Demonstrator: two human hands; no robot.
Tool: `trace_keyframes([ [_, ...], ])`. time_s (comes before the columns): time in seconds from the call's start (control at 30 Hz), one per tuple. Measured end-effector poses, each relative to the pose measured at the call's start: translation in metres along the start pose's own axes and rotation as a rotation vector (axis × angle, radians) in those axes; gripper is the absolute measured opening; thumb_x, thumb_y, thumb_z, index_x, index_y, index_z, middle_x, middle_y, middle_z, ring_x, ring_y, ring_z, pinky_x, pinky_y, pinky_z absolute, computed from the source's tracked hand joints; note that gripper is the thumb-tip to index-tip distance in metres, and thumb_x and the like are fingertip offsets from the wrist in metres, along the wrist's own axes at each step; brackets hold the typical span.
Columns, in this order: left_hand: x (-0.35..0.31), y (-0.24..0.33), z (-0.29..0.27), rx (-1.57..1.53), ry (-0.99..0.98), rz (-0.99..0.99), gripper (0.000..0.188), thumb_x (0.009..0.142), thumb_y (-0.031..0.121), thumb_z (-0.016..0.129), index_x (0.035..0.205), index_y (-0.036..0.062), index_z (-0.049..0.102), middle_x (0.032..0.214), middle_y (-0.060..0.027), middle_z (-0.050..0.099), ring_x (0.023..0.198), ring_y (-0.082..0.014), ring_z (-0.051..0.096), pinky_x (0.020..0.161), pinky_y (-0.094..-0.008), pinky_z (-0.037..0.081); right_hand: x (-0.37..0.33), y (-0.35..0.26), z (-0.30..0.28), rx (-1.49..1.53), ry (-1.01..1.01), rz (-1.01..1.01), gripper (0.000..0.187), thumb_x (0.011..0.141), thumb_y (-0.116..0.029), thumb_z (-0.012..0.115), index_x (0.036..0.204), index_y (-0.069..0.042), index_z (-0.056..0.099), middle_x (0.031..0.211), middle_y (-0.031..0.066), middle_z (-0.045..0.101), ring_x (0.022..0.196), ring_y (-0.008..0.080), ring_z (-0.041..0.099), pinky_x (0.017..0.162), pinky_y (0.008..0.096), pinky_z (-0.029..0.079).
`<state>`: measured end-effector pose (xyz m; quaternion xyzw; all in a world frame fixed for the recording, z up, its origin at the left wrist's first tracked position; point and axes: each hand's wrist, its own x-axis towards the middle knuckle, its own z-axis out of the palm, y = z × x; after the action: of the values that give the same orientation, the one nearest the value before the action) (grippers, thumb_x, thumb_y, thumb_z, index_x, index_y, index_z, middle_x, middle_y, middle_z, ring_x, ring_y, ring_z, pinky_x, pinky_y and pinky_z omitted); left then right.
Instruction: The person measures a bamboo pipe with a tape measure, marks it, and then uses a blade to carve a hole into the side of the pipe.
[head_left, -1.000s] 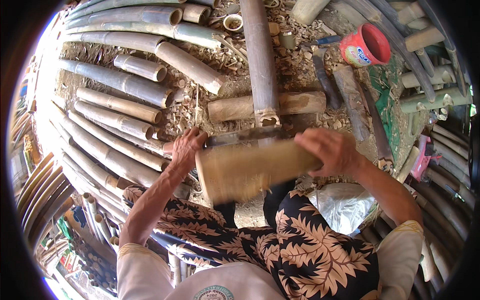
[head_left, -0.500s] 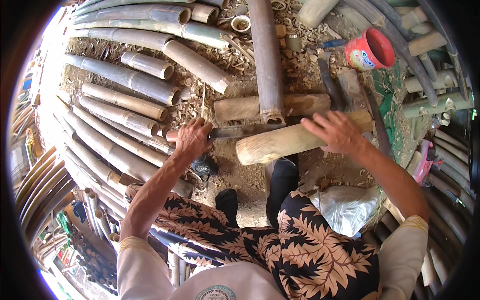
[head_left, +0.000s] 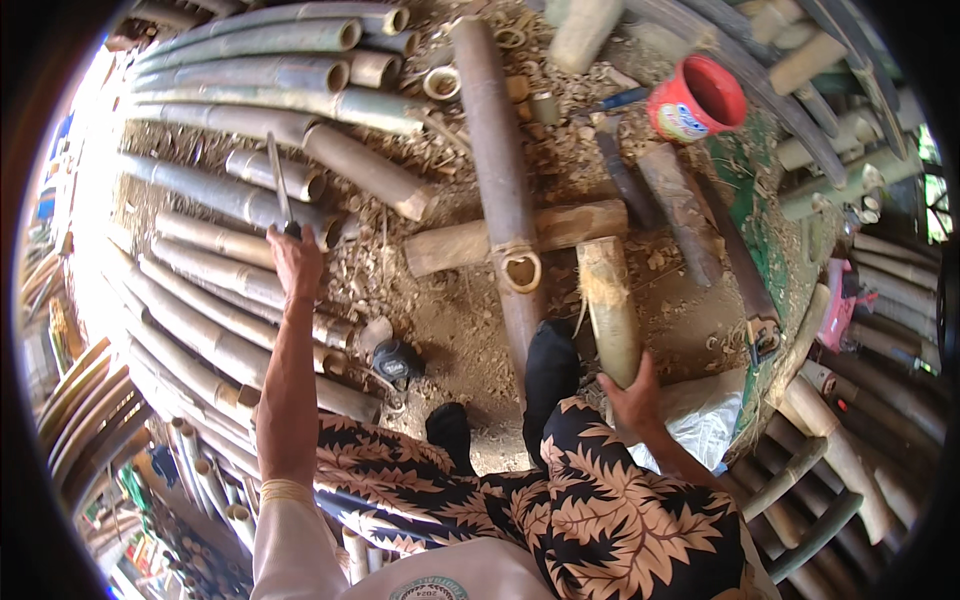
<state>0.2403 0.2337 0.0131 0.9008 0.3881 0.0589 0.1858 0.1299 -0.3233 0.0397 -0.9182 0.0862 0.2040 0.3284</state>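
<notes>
In my left hand a long-bladed knife is gripped by its handle, the narrow blade pointing away over the bamboo lengths on the left. My right hand is closed round the near end of a thick pale wood piece. That piece's far end looks rough and splintered, close to a wooden crosspiece. A thick bamboo pole lies over the crosspiece, its hollow cut end toward me. My feet in black socks are just this side of it, one beside a lower pole.
Many bamboo lengths lie in rows on the left. A black tape measure sits on the ground near them. Far right stand a red bucket and a blue-handled tool. Clear plastic lies near my right arm; shavings cover the ground.
The knife has swung away from the wood piece, up and left, with my left hand. My right hand has turned the wood piece from crosswise to pointing away and drawn its held end nearer me.
</notes>
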Motion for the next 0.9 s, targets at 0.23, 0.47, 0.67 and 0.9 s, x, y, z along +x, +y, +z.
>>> trace_keyframes([
  [0.23, -0.019, 0.0, 0.008, 0.335, 0.166, 0.178, 0.061, 0.088, 0.024, 0.061, 0.137, -0.0029, 0.035, 0.121, -0.0276, 0.049, 0.114, -0.0408, 0.047, 0.099, -0.0489, 0.038, 0.011, 0.001, 0.031, -0.148, -0.118, -0.058, 0.079, 0.081, -0.038, 0.073, 0.138, 0.002, 0.034, 0.133, 0.0288, 0.041, 0.122, 0.0458, 0.044, 0.101, 0.0493, 0.04],
  [0.47, -0.179, 0.079, 0.024, -0.085, -0.444, 0.511, 0.052, 0.08, 0.012, 0.07, 0.125, 0.0023, 0.046, 0.118, -0.0218, 0.05, 0.105, -0.0357, 0.051, 0.093, -0.0496, 0.047, 0.215, -0.063, -0.042, -0.248, 0.37, -0.47, 0.059, 0.086, -0.02, 0.066, 0.134, 0.003, 0.042, 0.126, 0.0249, 0.047, 0.12, 0.0403, 0.046, 0.102, 0.0474, 0.039],
  [0.67, -0.273, 0.096, 0.025, -0.326, -0.631, 0.359, 0.033, 0.085, 0.009, 0.063, 0.115, 0.0002, 0.056, 0.117, -0.0213, 0.055, 0.109, -0.0397, 0.054, 0.095, -0.0449, 0.045, 0.321, -0.133, -0.01, -0.621, -0.019, -0.204, 0.056, 0.083, -0.024, 0.069, 0.125, 0.005, 0.046, 0.118, 0.023, 0.055, 0.106, 0.0393, 0.06, 0.087, 0.045, 0.053],
  [0.9, -0.258, 0.121, 0.003, -0.36, -0.534, 0.244, 0.03, 0.086, 0.013, 0.064, 0.112, 0.0007, 0.06, 0.11, -0.0188, 0.06, 0.103, -0.0387, 0.059, 0.089, -0.0415, 0.048, 0.319, -0.092, -0.025, -0.477, 0.017, -0.437, 0.058, 0.083, -0.017, 0.067, 0.132, -0.001, 0.04, 0.117, 0.0234, 0.059, 0.1, 0.0412, 0.062, 0.086, 0.046, 0.052],
])
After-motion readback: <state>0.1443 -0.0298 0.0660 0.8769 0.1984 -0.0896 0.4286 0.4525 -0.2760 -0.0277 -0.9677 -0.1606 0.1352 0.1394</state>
